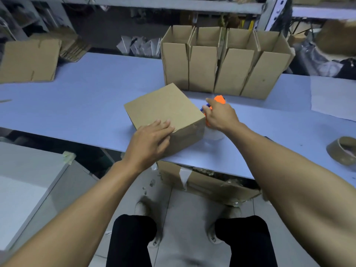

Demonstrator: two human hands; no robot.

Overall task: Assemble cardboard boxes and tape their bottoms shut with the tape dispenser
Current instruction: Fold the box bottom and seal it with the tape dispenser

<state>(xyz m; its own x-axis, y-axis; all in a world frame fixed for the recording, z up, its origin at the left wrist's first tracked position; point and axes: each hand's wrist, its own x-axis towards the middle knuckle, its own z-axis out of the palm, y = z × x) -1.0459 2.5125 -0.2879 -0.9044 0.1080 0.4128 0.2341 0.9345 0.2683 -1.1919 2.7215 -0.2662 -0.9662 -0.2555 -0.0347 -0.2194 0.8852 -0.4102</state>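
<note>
On the far left of the pale blue tabletop lies a flattened cardboard sheet, with more flat cardboard stacked just behind it against the shelving. At the near left, apart from the tabletop, stands a white cabinet with a scrap of tape at its corner.

Toward the middle, near the tabletop's front edge, sits the cardboard box, turned so a closed face looks up. The left hand rests on its near corner, fingers lying fairly straight across the top face and the thumb down the side; its grip is loose and presses rather than clasps. Just beside the box's right side, the right hand grips the orange tape dispenser, fingers curled round it, index finger stretched forward along the top. A clear roll of tape shows dimly under the wrist, touching the tabletop.

Behind these stands a row of four assembled boxes, upright, top flaps open, touching side by side. Below the tabletop's edge a larger carton sits on the floor, beyond the person's black-trousered legs. At the far right lie a white sheet and an empty cardboard tape core.
</note>
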